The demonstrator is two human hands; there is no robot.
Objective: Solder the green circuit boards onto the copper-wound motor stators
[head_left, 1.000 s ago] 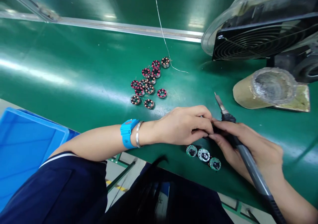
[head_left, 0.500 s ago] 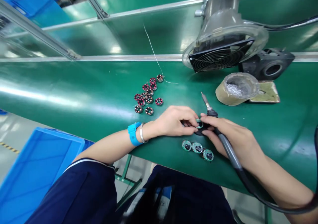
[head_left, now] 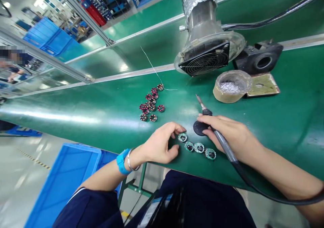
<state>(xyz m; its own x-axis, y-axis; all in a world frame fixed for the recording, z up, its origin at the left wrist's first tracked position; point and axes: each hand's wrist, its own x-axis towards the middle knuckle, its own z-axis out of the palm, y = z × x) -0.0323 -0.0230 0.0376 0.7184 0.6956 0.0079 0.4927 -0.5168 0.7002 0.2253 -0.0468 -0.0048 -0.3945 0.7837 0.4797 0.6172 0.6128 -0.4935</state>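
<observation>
My left hand (head_left: 164, 143) is open, thumb and fingers apart, beside a round green circuit board (head_left: 182, 137) on the bench. A fingertip is at the board's upper edge; whether it touches I cannot tell. My right hand (head_left: 231, 133) is closed around a soldering iron (head_left: 225, 145), its bare tip pointing up and left. Under those fingertips a black round disc (head_left: 199, 128) lies on the bench. Three more green round boards (head_left: 199, 147) sit in a slanting row closer to me. Several small copper-wound coils (head_left: 152, 107) are grouped further left.
A thin solder wire (head_left: 154, 71) rises behind the coils. At the back right stand a fume extractor (head_left: 210, 59), a black iron holder (head_left: 263, 61), and a taped cup (head_left: 229, 88) of silvery bits beside a sponge tray (head_left: 263, 85). A blue crate (head_left: 68, 180) stands on the floor left.
My left hand has moved left and toward me from the black disc and let go of a green board, now at the row's left end. The right hand still holds the iron.
</observation>
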